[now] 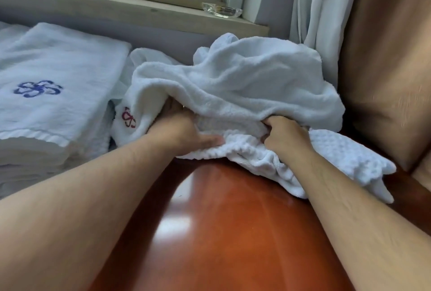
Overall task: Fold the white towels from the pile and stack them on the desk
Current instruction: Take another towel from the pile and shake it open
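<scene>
Glossy wooden desk (221, 232), windowsill (140, 14), curtain (324, 22)

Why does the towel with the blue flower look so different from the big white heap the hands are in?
The blue-flower towel is folded flat atop a stack; the heap is crumpled and unfolded. No hand touches the blue-flower towel, while the left hand and right hand reach into the heap. Both are white cloth on the desk.

Towels on a desk under a window

A folded stack (53, 85) lies at the desk's (221, 232) left; the loose pile (233, 80) sits just right of it, against the wall. Both hands reach into the pile's near edge, left hand (179, 127) and right hand (284, 136). Behind, a glass dish (221, 10) rests on the windowsill (116, 6); curtains (321, 22) hang at right.
</scene>
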{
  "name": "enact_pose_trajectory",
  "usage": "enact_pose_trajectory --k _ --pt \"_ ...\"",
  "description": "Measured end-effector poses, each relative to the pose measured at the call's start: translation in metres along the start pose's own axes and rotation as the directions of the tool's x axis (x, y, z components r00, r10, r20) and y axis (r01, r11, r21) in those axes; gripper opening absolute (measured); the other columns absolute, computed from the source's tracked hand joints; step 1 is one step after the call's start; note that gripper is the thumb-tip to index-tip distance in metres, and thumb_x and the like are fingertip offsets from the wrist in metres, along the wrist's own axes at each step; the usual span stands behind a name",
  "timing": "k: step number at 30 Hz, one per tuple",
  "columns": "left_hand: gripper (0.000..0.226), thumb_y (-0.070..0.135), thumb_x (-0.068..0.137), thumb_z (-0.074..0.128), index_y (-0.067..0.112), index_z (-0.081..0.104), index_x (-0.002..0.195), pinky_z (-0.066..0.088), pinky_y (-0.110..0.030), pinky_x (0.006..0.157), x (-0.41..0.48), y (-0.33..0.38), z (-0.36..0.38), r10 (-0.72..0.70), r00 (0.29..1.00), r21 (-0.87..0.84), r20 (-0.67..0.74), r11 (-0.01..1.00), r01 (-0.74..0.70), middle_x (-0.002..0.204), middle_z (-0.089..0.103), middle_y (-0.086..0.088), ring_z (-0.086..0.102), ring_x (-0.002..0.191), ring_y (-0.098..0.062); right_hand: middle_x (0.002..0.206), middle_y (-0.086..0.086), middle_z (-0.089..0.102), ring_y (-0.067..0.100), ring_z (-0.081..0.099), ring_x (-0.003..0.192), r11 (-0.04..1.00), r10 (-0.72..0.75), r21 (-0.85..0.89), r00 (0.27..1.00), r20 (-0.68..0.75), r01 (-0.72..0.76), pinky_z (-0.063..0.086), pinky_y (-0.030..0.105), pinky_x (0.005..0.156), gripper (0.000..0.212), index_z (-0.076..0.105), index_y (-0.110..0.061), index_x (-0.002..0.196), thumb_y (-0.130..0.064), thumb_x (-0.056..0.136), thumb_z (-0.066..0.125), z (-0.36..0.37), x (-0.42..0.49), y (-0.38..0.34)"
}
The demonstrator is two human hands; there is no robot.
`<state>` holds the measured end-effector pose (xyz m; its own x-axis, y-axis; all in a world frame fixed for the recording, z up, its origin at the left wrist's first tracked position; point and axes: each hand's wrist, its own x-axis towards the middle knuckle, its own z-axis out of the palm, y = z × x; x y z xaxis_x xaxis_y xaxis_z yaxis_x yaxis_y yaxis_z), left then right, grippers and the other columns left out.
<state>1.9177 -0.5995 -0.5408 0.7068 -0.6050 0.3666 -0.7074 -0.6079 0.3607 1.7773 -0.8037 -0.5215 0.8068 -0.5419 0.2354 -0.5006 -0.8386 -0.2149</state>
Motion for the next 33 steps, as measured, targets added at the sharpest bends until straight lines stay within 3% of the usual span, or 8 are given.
enact_pose_trajectory --k 9,11,14,16,19,24,28,33 --pt "0.109 0.082 0.076 0.053 0.027 0.010 0.159 0.003 -0.036 0.123 -0.044 0.015 -0.013 0.067 0.998 0.060 0.009 0.996 -0.068 0.166 0.009 -0.002 0.001 0.151 -0.020 0.110 0.002 0.065 0.027 0.052 0.112 0.992 0.121 -0.006 0.959 -0.255 -0.127 0.038 0.037 0.100 0.021 0.065 -0.023 0.109 -0.027 0.088 0.067 0.001 -0.042 -0.002" --pt "0.094 0.080 0.075 0.056 0.035 0.029 0.153 0.015 -0.039 0.121 -0.061 0.022 -0.026 0.116 0.993 0.123 0.029 0.985 -0.119 0.161 0.027 0.001 0.016 0.148 -0.025 0.106 -0.001 0.066 0.025 0.054 0.109 0.996 0.083 -0.010 0.974 -0.213 -0.087 0.036 0.036 0.096 0.016 0.064 -0.024 0.104 -0.028 0.089 0.065 -0.004 -0.056 0.000" --pt "0.038 0.073 0.078 0.059 0.041 0.049 0.094 0.036 -0.033 0.088 -0.084 0.041 -0.046 0.222 0.974 0.156 0.044 0.961 -0.226 0.116 0.064 0.012 0.054 0.116 -0.022 0.107 -0.005 0.068 0.023 0.059 0.108 0.995 0.041 0.091 0.992 -0.120 -0.030 0.031 0.036 0.096 0.016 0.059 -0.025 0.106 -0.031 0.092 0.062 -0.020 -0.076 -0.003" --pt "0.041 0.071 0.081 0.057 0.035 0.038 0.075 0.031 -0.028 0.062 -0.098 0.053 -0.057 0.224 0.970 0.124 0.092 0.964 -0.234 0.082 0.056 0.015 0.057 0.084 -0.017 0.117 -0.011 0.068 0.018 0.060 0.114 0.984 0.020 0.176 0.999 0.048 -0.028 0.034 0.034 0.103 0.026 0.058 -0.037 0.117 -0.039 0.091 0.060 -0.032 -0.091 -0.003" --pt "0.042 0.069 0.085 0.050 0.030 0.044 0.068 0.035 -0.031 0.057 -0.118 0.060 -0.068 0.163 0.962 0.030 0.220 0.984 -0.174 0.071 0.050 0.013 0.048 0.066 -0.006 0.111 -0.025 0.067 0.006 0.060 0.113 0.955 -0.080 0.297 0.960 0.269 -0.004 0.047 0.034 0.100 0.020 0.058 -0.066 0.098 -0.063 0.079 0.054 -0.045 -0.118 -0.003" --pt "0.038 0.070 0.087 0.052 0.035 0.050 0.075 0.033 -0.027 0.054 -0.152 0.050 -0.087 0.073 0.931 0.006 0.357 0.997 -0.080 0.070 0.057 0.013 0.052 0.065 -0.001 0.102 -0.050 0.054 -0.014 0.055 0.098 0.941 -0.179 0.316 0.969 0.172 0.118 0.045 0.028 0.093 0.031 0.060 -0.066 0.093 -0.083 0.070 0.049 -0.037 -0.151 -0.015" --pt "0.031 0.067 0.085 0.058 0.038 0.054 0.097 0.033 -0.020 0.058 -0.183 0.032 -0.105 0.093 0.968 -0.053 0.235 0.995 -0.083 0.081 0.058 0.016 0.055 0.079 -0.007 0.103 -0.020 0.066 0.004 0.059 0.103 0.906 -0.148 0.391 0.987 -0.062 0.161 0.048 0.038 0.097 0.014 0.070 -0.041 0.092 -0.054 0.089 0.066 -0.024 -0.172 -0.043" --pt "0.075 0.080 0.078 0.052 0.037 0.041 0.139 0.039 -0.029 0.103 -0.224 -0.010 -0.128 0.046 0.983 -0.234 0.177 0.972 -0.004 0.131 0.049 0.015 0.047 0.123 -0.007 0.083 -0.006 0.069 0.021 0.064 0.080 0.832 -0.216 0.417 0.905 -0.366 0.366 0.050 0.040 0.070 0.017 0.065 -0.021 0.096 -0.038 0.099 0.061 -0.034 -0.195 -0.076"
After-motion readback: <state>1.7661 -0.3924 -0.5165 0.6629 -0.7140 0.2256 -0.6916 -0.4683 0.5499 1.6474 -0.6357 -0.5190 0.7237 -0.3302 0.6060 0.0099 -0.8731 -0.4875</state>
